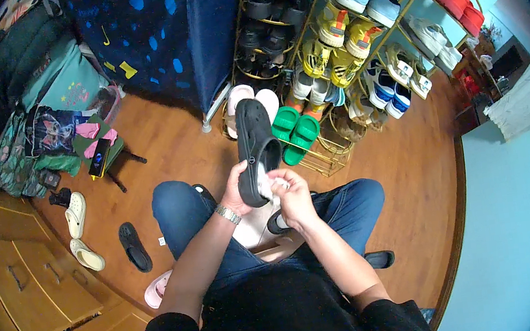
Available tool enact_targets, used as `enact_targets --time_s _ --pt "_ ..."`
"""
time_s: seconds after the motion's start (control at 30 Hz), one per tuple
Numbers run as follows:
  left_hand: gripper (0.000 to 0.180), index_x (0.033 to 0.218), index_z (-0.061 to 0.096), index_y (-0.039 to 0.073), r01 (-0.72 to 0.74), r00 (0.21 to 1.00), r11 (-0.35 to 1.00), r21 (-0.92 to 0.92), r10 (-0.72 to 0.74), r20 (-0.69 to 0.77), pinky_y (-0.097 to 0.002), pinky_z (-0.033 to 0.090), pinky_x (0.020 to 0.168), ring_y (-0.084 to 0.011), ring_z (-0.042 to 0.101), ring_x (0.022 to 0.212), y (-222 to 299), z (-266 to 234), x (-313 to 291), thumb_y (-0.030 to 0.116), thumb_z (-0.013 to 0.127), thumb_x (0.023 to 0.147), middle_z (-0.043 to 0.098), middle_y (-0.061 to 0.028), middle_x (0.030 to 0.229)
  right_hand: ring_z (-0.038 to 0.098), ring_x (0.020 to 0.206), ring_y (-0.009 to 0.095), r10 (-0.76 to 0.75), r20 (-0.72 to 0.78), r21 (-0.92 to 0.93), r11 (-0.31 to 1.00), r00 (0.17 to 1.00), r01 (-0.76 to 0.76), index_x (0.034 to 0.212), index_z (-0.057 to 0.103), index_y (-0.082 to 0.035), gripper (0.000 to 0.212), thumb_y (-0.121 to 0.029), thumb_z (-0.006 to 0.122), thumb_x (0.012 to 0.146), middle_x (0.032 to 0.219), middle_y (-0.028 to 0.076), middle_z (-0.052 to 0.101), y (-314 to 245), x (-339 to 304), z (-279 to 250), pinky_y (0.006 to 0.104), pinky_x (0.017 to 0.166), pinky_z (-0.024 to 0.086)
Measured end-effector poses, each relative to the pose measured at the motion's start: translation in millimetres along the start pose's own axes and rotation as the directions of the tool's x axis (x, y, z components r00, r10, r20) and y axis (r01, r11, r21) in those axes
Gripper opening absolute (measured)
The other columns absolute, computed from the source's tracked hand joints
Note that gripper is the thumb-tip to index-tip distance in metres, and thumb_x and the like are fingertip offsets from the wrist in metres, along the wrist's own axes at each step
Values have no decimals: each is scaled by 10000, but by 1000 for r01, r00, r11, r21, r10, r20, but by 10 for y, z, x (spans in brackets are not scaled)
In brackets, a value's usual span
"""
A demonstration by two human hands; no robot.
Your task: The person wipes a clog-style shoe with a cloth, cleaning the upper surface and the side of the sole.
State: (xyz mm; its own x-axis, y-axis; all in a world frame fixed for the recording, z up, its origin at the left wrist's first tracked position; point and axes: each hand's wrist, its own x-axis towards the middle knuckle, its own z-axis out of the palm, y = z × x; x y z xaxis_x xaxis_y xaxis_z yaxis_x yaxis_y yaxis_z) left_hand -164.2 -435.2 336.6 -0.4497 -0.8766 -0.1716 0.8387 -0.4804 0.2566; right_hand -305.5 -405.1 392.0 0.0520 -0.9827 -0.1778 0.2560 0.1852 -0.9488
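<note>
My left hand, with a metal watch on its wrist, grips a black clog by its heel end. The clog is raised above my lap, toe pointing away from me and opening turned to the right. In my right hand, the fingers are closed on a crumpled white wipe, pressed at the inside of the clog's heel. Part of the wipe is hidden by my fingers and the clog's rim.
Ahead stands a gold shoe rack full of shoes, with green slides low down. To the left lie another black clog, cream clogs, a pink shoe and a small stool holding a phone. Wooden drawers flank me.
</note>
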Motion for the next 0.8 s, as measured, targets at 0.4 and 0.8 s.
enact_targets --time_s 0.4,0.8 --pt "591 1299 577 59 27 1000 994 -110 -27 5 -433 535 958 -265 665 1061 8 -45 -4 518 443 952 666 -136 1198 673 890 153 30 80 12 999 996 -31 1114 663 -4 178 -45 628 945 1057 98 698 -171 133 -131 272 798 539" --pt "581 1275 595 54 11 1000 992 -128 -14 -19 -455 523 979 -297 659 1083 39 58 -47 504 457 934 670 -151 1196 569 1138 318 -118 343 -553 776 932 302 1277 485 -16 647 -1 781 702 1134 183 554 -506 -3 -244 399 998 472"
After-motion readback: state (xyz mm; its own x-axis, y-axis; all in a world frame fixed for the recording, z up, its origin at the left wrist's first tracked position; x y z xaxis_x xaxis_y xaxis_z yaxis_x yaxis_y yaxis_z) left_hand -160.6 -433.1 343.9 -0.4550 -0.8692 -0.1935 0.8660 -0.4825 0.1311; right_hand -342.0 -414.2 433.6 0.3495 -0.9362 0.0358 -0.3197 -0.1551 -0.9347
